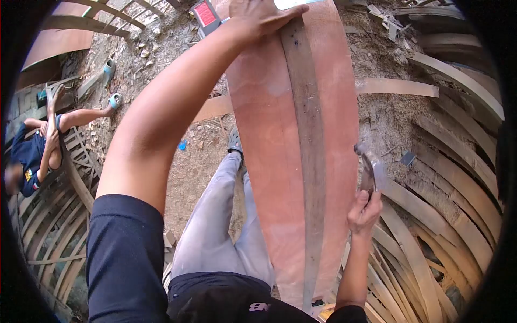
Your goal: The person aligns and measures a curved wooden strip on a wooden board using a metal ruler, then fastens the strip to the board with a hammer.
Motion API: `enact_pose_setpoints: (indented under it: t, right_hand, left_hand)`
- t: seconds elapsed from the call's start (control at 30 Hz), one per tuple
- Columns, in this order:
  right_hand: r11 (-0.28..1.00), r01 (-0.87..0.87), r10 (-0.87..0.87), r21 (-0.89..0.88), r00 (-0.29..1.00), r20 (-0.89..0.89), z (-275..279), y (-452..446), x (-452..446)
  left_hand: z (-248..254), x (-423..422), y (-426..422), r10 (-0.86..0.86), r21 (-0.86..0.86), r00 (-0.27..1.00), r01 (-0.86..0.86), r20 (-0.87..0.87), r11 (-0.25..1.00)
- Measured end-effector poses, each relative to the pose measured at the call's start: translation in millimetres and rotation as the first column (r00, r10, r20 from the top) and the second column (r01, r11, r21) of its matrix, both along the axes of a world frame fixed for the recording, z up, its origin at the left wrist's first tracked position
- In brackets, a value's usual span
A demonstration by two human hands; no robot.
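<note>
A long reddish plywood panel (264,140) runs lengthwise in front of my body, with a narrow grey-brown wood strip (308,129) along its middle. Several small dark spots mark the strip. My left hand (261,17) rests at the far end of the panel, across the strip, one digit stretched to the right; the frame's top edge cuts off part of it. Beside the panel's right edge, my right hand (365,212) grips a hammer (372,167), its metal head raised above the handle.
A red-and-grey box (205,15) lies near the panel's far left corner. Curved wooden ribs (458,177) are stacked at right. Another person (40,151) sits at far left among wooden slats. Wood chips and shavings cover the ground (148,48).
</note>
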State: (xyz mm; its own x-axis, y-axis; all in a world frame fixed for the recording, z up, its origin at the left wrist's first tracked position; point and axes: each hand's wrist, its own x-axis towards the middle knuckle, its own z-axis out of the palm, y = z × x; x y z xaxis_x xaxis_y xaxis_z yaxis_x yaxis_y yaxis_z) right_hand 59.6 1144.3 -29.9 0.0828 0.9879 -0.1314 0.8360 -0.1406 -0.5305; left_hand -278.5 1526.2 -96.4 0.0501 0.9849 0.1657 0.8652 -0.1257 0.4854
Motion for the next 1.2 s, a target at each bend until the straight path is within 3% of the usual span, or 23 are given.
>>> enact_pose_setpoints:
  t: [0.03, 0.13, 0.2, 0.27, 0.4, 0.43, 0.5, 0.6, 1.0, 1.2]
  right_hand:
    - [0.999, 0.05, -0.05, 0.002, 0.998, -0.036, 1, -8, -5]
    - [0.988, 0.152, -0.148, 0.026, 0.981, -0.13, -1, -29, -19]
    - [0.981, 0.161, -0.143, 0.105, 0.976, -0.163, -13, -43, -18]
    - [0.974, 0.208, -0.188, 0.093, 0.964, -0.186, -9, -44, -26]
    - [0.962, 0.269, -0.274, -0.054, 0.949, -0.157, -7, -53, -20]
    - [0.964, 0.264, -0.265, -0.029, 0.953, -0.147, -11, -54, -18]
    - [0.968, 0.25, -0.246, 0.018, 0.962, -0.121, -19, -57, -14]
    - [0.975, 0.201, -0.192, 0.095, 0.977, -0.098, -17, -48, -18]
    - [0.981, 0.187, -0.184, 0.05, 0.981, -0.066, -29, -55, -14]
    - [0.963, 0.266, -0.268, -0.033, 0.957, -0.109, -20, -50, -22]
  left_hand:
    - [-5, -9, -1, 0.036, 0.054, 0.999, -0.037, 0.005, 0.998]
    - [53, -47, -32, -0.004, -0.313, 0.995, -0.028, -0.102, 0.949]
    - [42, -91, -80, -0.15, -0.098, 0.972, 0.134, -0.183, 0.986]
    - [36, -123, -133, -0.248, -0.068, 0.964, 0.242, -0.095, 0.968]
    - [42, -128, -220, -0.172, -0.292, 0.977, 0.129, -0.127, 0.948]
    - [42, -126, -230, -0.172, -0.266, 0.979, 0.139, -0.106, 0.954]
    - [38, -125, -236, -0.176, -0.282, 0.984, 0.163, -0.024, 0.946]
    - [42, -114, -235, -0.209, -0.421, 0.976, 0.162, -0.067, 0.892]
    - [37, -92, -225, -0.171, -0.471, 0.985, 0.166, 0.033, 0.866]
    - [36, -88, -224, -0.171, -0.509, 0.984, 0.169, 0.045, 0.844]
